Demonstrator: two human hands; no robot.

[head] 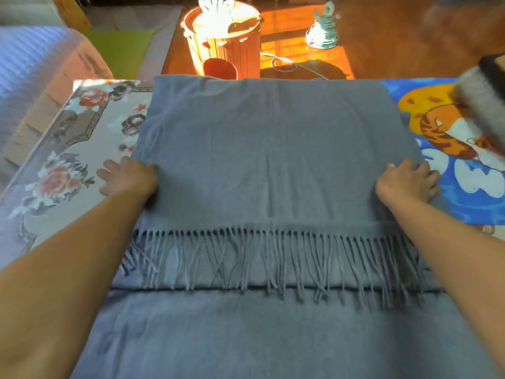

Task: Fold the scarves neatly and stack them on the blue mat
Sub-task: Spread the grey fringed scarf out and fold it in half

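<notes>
A large grey scarf [262, 149] with a fringe [273, 255] lies spread in front of me, its upper layer folded over the lower one. My left hand [128, 176] rests flat at the scarf's left edge, fingers spread on the floral cloth and thumb touching the fabric. At the right edge my right hand [407, 180] has its fingers curled round the scarf where it overlaps the blue mat [464, 203]. A blurred grey, black and tan scarf [483, 102] sits on the mat at the far right.
A floral cloth [82, 149] covers the surface to the left. Beyond the scarf stand an orange bucket [224, 42], a small figurine [323, 28] and a white cable [281, 62] on a wooden floor. A bluish blanket [30, 67] lies at far left.
</notes>
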